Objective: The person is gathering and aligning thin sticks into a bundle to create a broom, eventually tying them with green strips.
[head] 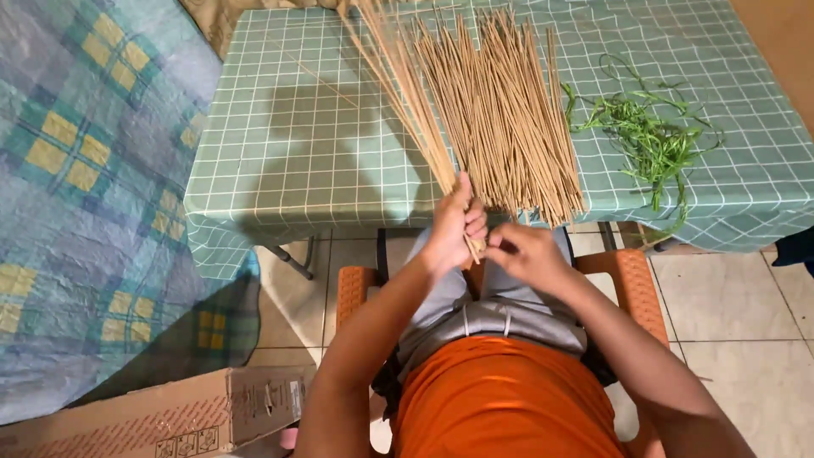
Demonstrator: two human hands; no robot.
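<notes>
The left hand (454,225) is gripping a thin bunch of sticks (407,93) at its lower end, the bunch fanning toward 11 o'clock over the checked tablecloth (288,144). The right hand (526,254) is pinching at the butt ends, and keeping them flush probably matters. Whether it is holding anything is hidden. The loose pile (509,110) is lying at 12 o'clock, cut off at the top.

table, green checked cloth (297,144) | tiled floor (729,297) | orange chair (632,280)
</notes>
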